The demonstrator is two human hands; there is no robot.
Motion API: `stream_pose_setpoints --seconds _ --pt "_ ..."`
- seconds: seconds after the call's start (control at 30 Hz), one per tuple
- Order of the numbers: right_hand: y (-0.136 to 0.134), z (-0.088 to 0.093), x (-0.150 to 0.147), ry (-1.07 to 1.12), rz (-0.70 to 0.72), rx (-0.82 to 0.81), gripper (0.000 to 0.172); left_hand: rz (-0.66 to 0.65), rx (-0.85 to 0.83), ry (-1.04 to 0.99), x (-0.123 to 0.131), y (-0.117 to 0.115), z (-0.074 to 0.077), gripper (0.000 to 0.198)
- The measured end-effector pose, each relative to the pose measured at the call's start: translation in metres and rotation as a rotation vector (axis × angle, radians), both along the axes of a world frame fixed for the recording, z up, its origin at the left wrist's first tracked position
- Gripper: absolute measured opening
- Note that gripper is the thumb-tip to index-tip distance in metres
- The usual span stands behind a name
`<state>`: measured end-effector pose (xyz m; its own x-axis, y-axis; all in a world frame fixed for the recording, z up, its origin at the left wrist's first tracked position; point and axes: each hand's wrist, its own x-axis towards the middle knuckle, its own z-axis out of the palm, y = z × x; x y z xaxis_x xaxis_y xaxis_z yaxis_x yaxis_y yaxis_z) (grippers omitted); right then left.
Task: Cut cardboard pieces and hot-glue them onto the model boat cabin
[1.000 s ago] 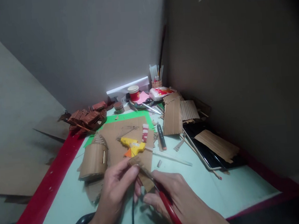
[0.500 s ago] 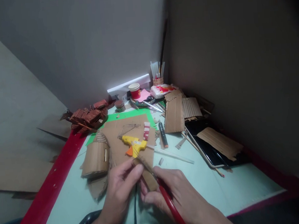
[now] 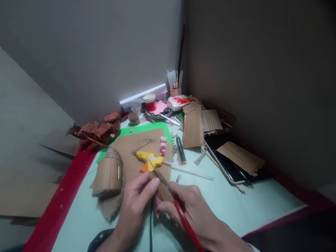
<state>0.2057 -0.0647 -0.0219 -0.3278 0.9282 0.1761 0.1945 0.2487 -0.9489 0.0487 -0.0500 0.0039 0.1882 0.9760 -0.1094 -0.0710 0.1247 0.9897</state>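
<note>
My left hand point(image 3: 135, 208) pinches a small brown cardboard piece point(image 3: 163, 188) between thumb and fingers, just above the pale green tabletop point(image 3: 250, 205). My right hand point(image 3: 189, 211) also grips that piece from the right and holds a red-handled paintbrush point(image 3: 183, 222), whose thin tip reaches up past the cardboard toward the yellow glue gun point(image 3: 149, 160). The glue gun lies on a flat cardboard sheet point(image 3: 135, 148) just beyond both hands; its black cord point(image 3: 150, 236) runs back between my wrists.
A curved cardboard model point(image 3: 107, 177) stands left of my hands. Red-brown painted pieces point(image 3: 98, 130) are piled at the far left. A red cup point(image 3: 150, 102), scissors point(image 3: 167, 118), a black marker point(image 3: 180, 150), corrugated sheets point(image 3: 193, 128) and a dark tablet point(image 3: 235, 163) crowd the back and right.
Both hands and the cardboard piece stay together; the brush tip has shifted up toward the glue gun. The camera view has shifted slightly.
</note>
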Motion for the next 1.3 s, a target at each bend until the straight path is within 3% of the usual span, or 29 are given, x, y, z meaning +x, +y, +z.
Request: stream_pose_setpoints --seconds 0.17,0.27,0.4,0.53,0.67,0.9,1.13,1.3 --pt "-0.01 0.016 0.008 -0.037 0.005 -0.012 0.022 -0.057 0.049 0.041 0.003 -0.002 0.006 0.03" --pt "-0.014 0.022 0.011 -0.062 -0.003 -0.025 0.028 -0.078 0.067 0.067 0.004 -0.004 0.008 0.03" --pt "-0.01 0.011 0.008 -0.01 -0.055 0.005 0.026 -0.088 0.04 0.072 0.006 -0.003 0.003 0.035" --pt "-0.005 -0.002 0.008 0.008 -0.099 0.04 0.036 -0.122 0.011 0.03 0.01 -0.002 0.0 0.028" --pt "-0.006 -0.006 0.009 0.018 -0.119 0.066 0.034 -0.177 0.002 -0.028 0.014 -0.002 -0.001 0.017" --pt "-0.009 -0.009 0.008 0.026 -0.099 0.077 0.035 -0.213 -0.049 -0.063 0.018 -0.002 0.0 0.023" --pt "-0.016 0.012 0.042 -0.125 -0.214 0.005 0.04 -0.197 -0.128 -0.127 0.008 -0.007 0.017 0.018" --pt "-0.02 0.018 0.065 -0.229 -0.151 -0.075 0.049 -0.298 -0.177 -0.154 0.003 -0.011 0.031 0.013"
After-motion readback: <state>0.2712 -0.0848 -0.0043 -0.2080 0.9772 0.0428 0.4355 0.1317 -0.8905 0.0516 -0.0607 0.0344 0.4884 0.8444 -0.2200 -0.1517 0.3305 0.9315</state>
